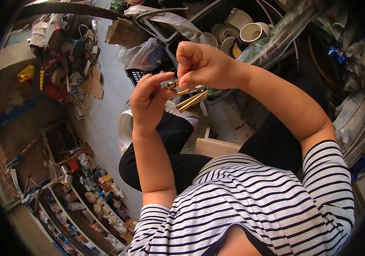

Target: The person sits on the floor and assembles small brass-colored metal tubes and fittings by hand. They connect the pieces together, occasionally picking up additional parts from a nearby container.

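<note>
Fingertips (170, 79) of left hand (148, 102) pinch a small brass fitting (172, 84); right hand (201, 64) fingers clamp on brass rods (191, 99), held w/ it at chest height, above black-trousered knee (174, 132). White pipe fittings (250, 30) behind; shelves (88, 200) lower left.

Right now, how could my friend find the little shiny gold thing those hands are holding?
Start at the striped shirt at the bottom and follow both bare arms up to where the left hand and right hand meet. Pinched between their fingertips are slim brass fittings, the only shiny gold metal among pale plastic pipe parts behind.
</note>
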